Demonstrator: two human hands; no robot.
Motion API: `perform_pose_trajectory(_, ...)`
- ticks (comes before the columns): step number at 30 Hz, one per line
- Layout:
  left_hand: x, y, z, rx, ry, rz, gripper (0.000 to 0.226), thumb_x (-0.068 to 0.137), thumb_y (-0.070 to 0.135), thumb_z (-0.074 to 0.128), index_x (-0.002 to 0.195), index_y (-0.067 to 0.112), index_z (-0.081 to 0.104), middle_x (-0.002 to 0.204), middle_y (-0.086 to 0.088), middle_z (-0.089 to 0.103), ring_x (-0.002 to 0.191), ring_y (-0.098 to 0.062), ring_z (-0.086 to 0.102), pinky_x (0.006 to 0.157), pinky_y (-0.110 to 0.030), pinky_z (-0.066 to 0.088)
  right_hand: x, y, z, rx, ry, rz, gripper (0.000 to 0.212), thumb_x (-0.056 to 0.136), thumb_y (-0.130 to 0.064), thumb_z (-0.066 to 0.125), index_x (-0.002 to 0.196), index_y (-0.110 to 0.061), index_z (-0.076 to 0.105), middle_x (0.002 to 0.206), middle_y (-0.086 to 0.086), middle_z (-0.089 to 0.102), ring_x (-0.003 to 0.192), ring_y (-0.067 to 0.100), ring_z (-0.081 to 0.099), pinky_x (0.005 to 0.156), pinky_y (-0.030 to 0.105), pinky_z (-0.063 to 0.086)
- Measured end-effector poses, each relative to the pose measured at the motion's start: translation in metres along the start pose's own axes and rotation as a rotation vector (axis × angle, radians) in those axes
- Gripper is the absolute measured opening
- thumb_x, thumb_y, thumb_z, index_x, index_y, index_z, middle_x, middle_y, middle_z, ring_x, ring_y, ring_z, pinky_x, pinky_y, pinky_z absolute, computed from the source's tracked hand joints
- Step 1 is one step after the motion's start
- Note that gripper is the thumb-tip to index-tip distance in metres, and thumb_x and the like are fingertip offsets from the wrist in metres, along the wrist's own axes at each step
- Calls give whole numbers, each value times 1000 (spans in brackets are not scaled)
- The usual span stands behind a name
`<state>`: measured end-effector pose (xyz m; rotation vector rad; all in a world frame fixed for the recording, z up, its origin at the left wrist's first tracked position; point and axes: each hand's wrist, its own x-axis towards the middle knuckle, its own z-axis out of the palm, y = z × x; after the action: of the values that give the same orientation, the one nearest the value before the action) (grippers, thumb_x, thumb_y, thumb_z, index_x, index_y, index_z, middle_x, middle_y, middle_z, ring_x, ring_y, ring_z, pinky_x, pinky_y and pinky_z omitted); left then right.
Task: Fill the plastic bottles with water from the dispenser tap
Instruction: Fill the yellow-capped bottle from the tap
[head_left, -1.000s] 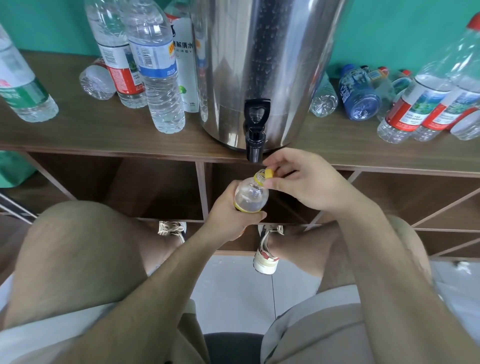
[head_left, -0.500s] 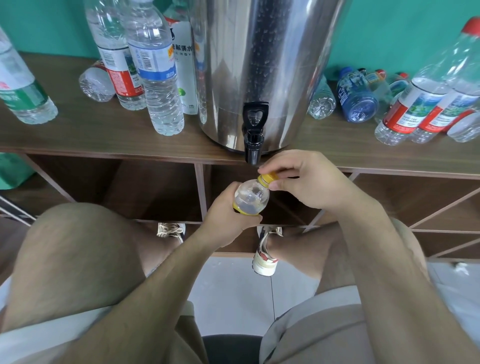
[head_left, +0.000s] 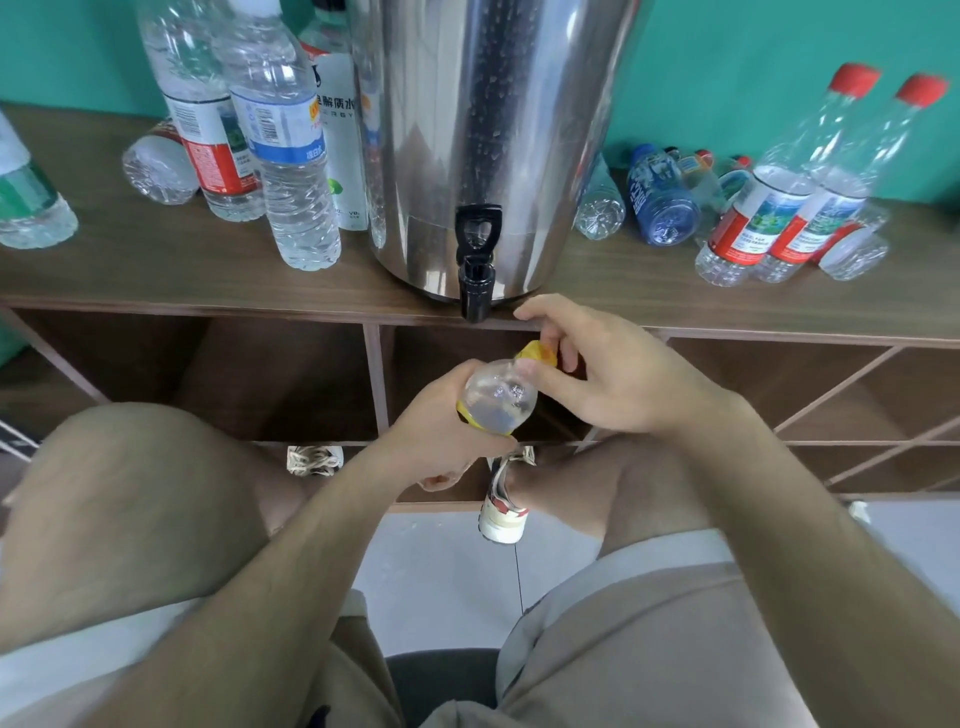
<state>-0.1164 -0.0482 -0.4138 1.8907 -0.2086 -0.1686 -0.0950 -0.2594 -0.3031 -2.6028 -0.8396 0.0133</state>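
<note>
My left hand (head_left: 436, 431) grips a small clear plastic bottle (head_left: 498, 397) with a yellow label, held tilted below the shelf edge. My right hand (head_left: 608, 374) pinches the bottle's yellow cap (head_left: 537, 353) between thumb and fingers, its index finger raised. The black tap (head_left: 475, 270) of the steel water dispenser (head_left: 493, 130) hangs just above and left of the cap. Water shows inside the bottle.
Several bottles stand on the wooden shelf (head_left: 156, 270) left of the dispenser, one lying down (head_left: 158, 169). More bottles lie and lean at the right, among them a blue one (head_left: 660, 197) and two red-capped ones (head_left: 769, 208). My knees and shoes are below.
The bottle has dropped a little and tilted further. My right hand has shifted its hold on the yellow cap, with the index finger now lifted off.
</note>
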Motion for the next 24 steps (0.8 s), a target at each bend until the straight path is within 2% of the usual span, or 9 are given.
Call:
perform_pose_trajectory(2,-1,2,0,0,-11,9,61,66,13,95,112,34,62,101,21,68,94,1,65,73,-7,50,-8,4,-10,146,-67,-61,35,100,-37,67,133,-29,59,96,-9,62,82,16,60,73,20,45)
perform_pose_trajectory(4,-3,3,-1,13,-19,14,59,66,11,94,112,30,62,100,18,68,93,-2,65,71,-8,50,-12,0,-10,138,-78,-21,18,101,-32,70,115,-22,66,85,-2,64,75,17,58,69,28,45)
perform_pose_trajectory(5,-4,5,-2,25,-24,17,58,66,11,94,111,29,62,99,17,68,92,-2,65,70,-8,50,-11,-5,-8,82,-72,39,19,103,-40,65,103,-21,66,77,0,63,70,17,57,66,33,43)
perform_pose_trajectory(7,-6,7,-3,56,-34,26,57,67,13,94,111,29,62,98,13,69,92,-2,65,71,-10,51,-7,-13,-4,-161,-56,186,50,104,-63,42,80,-22,59,68,-2,59,68,19,55,62,38,37)
perform_pose_trajectory(10,-8,11,-6,86,-52,42,56,67,18,94,111,30,61,97,14,69,92,-2,65,70,-11,51,-9,-17,-9,-262,-12,255,65,93,-81,24,91,-26,59,76,-7,63,77,19,61,65,38,40)
perform_pose_trajectory(13,-9,14,-12,84,-72,35,55,67,20,94,109,33,61,98,23,66,93,2,64,68,-5,47,-15,-18,-22,116,-163,161,38,99,-52,64,129,-30,59,90,-11,65,75,6,63,71,22,49)
perform_pose_trajectory(15,-10,14,-14,94,-88,34,54,67,20,95,109,32,62,97,23,66,92,1,64,69,-6,47,-16,-16,-22,159,-197,86,26,100,-27,72,124,-21,64,86,-4,65,73,8,58,70,21,48)
perform_pose_trajectory(19,-14,16,-13,136,-106,43,54,68,22,95,110,31,63,96,19,68,93,3,63,70,-4,47,-17,-17,-11,-75,-157,113,26,103,-42,60,108,-17,60,77,-1,62,74,19,56,70,43,46)
perform_pose_trajectory(24,-21,29,-20,42,-165,22,58,67,22,91,119,30,65,103,9,72,96,-7,69,76,-20,57,-24,-18,-8,-306,100,-187,42,106,-56,37,90,-19,47,85,-6,44,80,16,38,67,31,23)
